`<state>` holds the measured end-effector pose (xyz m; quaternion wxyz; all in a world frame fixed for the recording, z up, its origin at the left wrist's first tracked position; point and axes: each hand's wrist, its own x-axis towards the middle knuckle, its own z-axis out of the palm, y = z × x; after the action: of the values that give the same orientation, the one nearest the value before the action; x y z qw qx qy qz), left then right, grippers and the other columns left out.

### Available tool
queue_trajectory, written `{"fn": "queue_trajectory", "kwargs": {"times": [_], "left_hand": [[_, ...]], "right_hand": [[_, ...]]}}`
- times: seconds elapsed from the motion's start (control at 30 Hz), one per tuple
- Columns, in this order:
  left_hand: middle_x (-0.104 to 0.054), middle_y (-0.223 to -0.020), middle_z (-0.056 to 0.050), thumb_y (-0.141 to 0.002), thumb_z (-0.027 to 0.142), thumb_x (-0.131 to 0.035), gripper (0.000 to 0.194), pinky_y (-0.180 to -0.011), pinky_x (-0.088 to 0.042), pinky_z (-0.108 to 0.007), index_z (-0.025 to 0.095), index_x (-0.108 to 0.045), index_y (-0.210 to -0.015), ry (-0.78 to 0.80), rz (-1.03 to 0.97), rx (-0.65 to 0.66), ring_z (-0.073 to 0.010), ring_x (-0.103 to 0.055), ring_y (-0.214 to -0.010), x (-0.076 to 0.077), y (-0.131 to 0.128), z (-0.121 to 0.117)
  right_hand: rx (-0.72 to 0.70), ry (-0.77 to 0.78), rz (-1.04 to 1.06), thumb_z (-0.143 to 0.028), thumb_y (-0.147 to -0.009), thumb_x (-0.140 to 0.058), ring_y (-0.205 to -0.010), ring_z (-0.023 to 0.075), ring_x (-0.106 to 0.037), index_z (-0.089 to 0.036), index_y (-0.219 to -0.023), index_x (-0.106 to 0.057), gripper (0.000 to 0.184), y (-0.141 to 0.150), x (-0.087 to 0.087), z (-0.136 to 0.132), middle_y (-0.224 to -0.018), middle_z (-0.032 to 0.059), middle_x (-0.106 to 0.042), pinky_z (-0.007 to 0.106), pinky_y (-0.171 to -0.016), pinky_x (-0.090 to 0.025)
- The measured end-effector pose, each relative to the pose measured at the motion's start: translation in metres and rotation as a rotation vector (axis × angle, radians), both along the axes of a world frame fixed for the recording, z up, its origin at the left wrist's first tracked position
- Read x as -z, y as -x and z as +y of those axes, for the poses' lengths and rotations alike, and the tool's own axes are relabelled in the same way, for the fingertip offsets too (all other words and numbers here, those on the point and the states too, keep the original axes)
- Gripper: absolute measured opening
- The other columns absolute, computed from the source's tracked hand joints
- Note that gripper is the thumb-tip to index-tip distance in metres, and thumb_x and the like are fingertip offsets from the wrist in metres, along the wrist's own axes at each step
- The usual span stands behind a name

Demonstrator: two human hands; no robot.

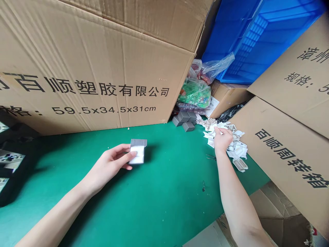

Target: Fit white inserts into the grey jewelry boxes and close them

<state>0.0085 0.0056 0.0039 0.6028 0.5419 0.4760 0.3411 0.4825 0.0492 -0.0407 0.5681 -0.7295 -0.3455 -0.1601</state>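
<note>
My left hand (115, 158) holds a small grey box (138, 142) above the green tabletop, with the thumb on its front. The box stands open, its grey lid part raised at the top, and a white insert (139, 158) shows below. On the right, my right hand (223, 139) reaches over a pile of white pieces (238, 150), some like thin folded card and some like small trays. Its fingers are drawn together at the pile, and what lies between them is too hidden to name.
Several closed grey boxes (183, 117) are stacked behind the pile's left side. A large cardboard carton (102, 68) walls the back, and more cartons (288, 147) stand at the right. Bagged goods (196, 92) and a blue crate (231, 37) fill the far corner. A dark-framed object (17, 164) stands left.
</note>
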Motion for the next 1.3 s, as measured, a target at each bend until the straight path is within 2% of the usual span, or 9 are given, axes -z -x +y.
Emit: {"fn": "queue_trajectory", "kwargs": {"times": [0.1, 0.2, 0.37, 0.43, 0.5, 0.6, 0.73, 0.9, 1.3], "left_hand": [[-0.069, -0.099, -0.005, -0.078, 0.048, -0.077, 0.037, -0.064, -0.056, -0.023, 0.022, -0.071, -0.105, 0.015, -0.03, -0.003, -0.0184, -0.061, -0.083, 0.003, 0.001, 0.001], [-0.068, -0.097, -0.004, -0.077, 0.045, -0.079, 0.035, -0.063, -0.056, -0.022, 0.022, -0.072, -0.102, 0.054, -0.107, -0.036, -0.0179, -0.06, -0.084, 0.004, 0.004, 0.002], [-0.067, -0.104, -0.004, -0.076, 0.039, -0.081, 0.031, -0.056, -0.053, -0.019, 0.023, -0.072, -0.1, 0.099, -0.234, -0.119, -0.0181, -0.059, -0.088, 0.004, 0.011, 0.009], [-0.066, -0.103, -0.003, -0.076, 0.039, -0.081, 0.027, -0.054, -0.052, -0.018, 0.023, -0.072, -0.096, 0.092, -0.241, -0.14, -0.0176, -0.058, -0.088, 0.005, 0.013, 0.011], [-0.065, -0.101, -0.002, -0.075, 0.038, -0.081, 0.025, -0.054, -0.051, -0.018, 0.024, -0.071, -0.094, 0.073, -0.236, -0.145, -0.0173, -0.057, -0.087, 0.006, 0.013, 0.011], [-0.062, -0.096, -0.002, -0.076, 0.038, -0.08, 0.024, -0.053, -0.051, -0.019, 0.023, -0.07, -0.092, 0.029, -0.216, -0.161, -0.017, -0.055, -0.085, 0.007, 0.013, 0.01], [-0.061, -0.095, -0.003, -0.073, 0.038, -0.081, 0.025, -0.053, -0.051, -0.02, 0.021, -0.068, -0.087, -0.019, -0.188, -0.198, -0.0179, -0.054, -0.085, 0.007, 0.012, 0.01], [-0.059, -0.091, -0.003, -0.071, 0.036, -0.08, 0.025, -0.054, -0.051, -0.021, 0.021, -0.067, -0.086, -0.036, -0.168, -0.179, -0.0173, -0.054, -0.079, 0.006, 0.012, 0.01], [-0.056, -0.093, -0.004, -0.071, 0.033, -0.079, 0.031, -0.055, -0.05, -0.021, 0.019, -0.066, -0.096, -0.036, -0.18, -0.178, -0.0158, -0.053, -0.079, 0.004, 0.013, 0.008]], "right_hand": [[-0.05, -0.027, 0.05, -0.03, -0.076, -0.065, -0.095, 0.0259, -0.063, -0.012, -0.082, -0.073, 0.021, 0.01, -0.006, 0.003, -0.096, 0.0125, -0.068, 0.045, -0.092, -0.049], [-0.188, -0.053, 0.134, -0.032, -0.078, -0.062, -0.094, 0.0236, -0.066, -0.013, -0.094, -0.074, 0.028, 0.043, -0.019, 0.004, -0.105, 0.0119, -0.07, 0.041, -0.086, -0.053], [-1.007, 0.041, 0.609, -0.029, -0.074, -0.073, -0.103, 0.0233, -0.065, -0.022, -0.108, -0.07, 0.034, 0.152, -0.041, -0.012, -0.111, 0.008, -0.069, 0.04, -0.089, -0.052], [-1.213, 0.169, 0.772, -0.029, -0.074, -0.076, -0.099, 0.0219, -0.065, -0.023, -0.109, -0.07, 0.036, 0.198, -0.042, -0.022, -0.106, 0.0066, -0.069, 0.038, -0.089, -0.052], [-1.313, 0.286, 0.891, -0.027, -0.072, -0.077, -0.094, 0.0201, -0.064, -0.022, -0.107, -0.072, 0.036, 0.235, -0.037, -0.029, -0.102, 0.0052, -0.066, 0.036, -0.085, -0.052], [-1.324, 0.295, 1.039, -0.029, -0.072, -0.078, -0.09, 0.0181, -0.064, -0.022, -0.111, -0.071, 0.04, 0.273, -0.024, -0.03, -0.1, 0.004, -0.064, 0.037, -0.087, -0.052], [-1.263, 0.177, 1.118, -0.036, -0.073, -0.078, -0.099, 0.0216, -0.064, -0.018, -0.102, -0.073, 0.035, 0.293, -0.011, -0.023, -0.103, 0.0076, -0.07, 0.038, -0.096, -0.05], [-1.287, 0.115, 1.064, -0.04, -0.073, -0.079, -0.102, 0.0224, -0.065, -0.018, -0.101, -0.074, 0.036, 0.294, -0.009, -0.021, -0.106, 0.0086, -0.073, 0.036, -0.095, -0.049], [-1.302, 0.164, 1.043, -0.039, -0.075, -0.077, -0.082, 0.015, -0.061, -0.02, -0.101, -0.074, 0.032, 0.29, -0.007, -0.018, -0.101, 0.0056, -0.074, 0.026, -0.067, -0.046]]}}
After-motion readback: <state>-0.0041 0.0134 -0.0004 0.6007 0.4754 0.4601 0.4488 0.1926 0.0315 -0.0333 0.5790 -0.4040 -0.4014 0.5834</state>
